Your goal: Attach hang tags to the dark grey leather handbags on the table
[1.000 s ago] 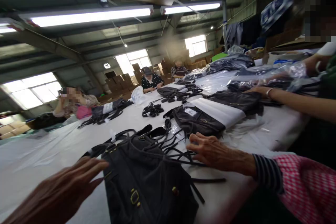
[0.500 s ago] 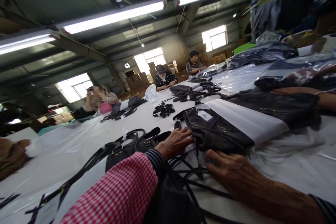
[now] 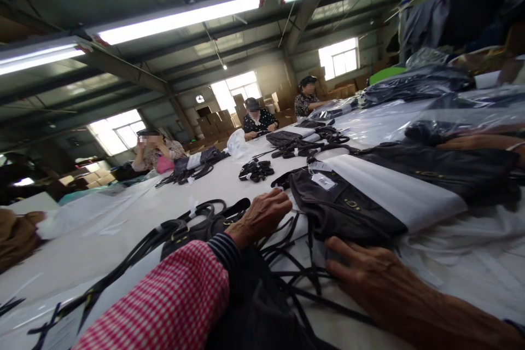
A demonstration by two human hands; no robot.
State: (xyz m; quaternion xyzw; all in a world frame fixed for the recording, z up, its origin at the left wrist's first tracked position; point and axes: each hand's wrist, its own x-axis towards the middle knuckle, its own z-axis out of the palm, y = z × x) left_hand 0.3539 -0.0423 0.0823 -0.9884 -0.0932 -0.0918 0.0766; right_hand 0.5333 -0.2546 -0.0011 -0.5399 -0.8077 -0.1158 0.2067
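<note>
A dark grey bag (image 3: 348,213) with a gold buckle, a white tag (image 3: 323,181) and a broad white paper band (image 3: 400,188) lies in front of me. My left hand (image 3: 262,216) is just off its left end with fingers curled together; whatever they pinch is hidden. Stretched along the bag's near edge, my right hand (image 3: 369,273) touches it with its fingertips, the fingers extended. Thin black straps (image 3: 303,276) lie tangled between my hands. Beneath my left forearm is another dark bag (image 3: 254,295), partly covered by the sleeve.
At right, another person's hand (image 3: 471,143) rests by a dark bag (image 3: 435,158) and clear plastic. A bundle of black straps (image 3: 256,171) and banded bags (image 3: 293,136) lie farther up the white table (image 3: 135,224). Several people sit along the far side.
My left hand has drawn back left from the bag's end, its fingers more curled. My right hand stays by the near edge. The other person's hand has shifted right.
</note>
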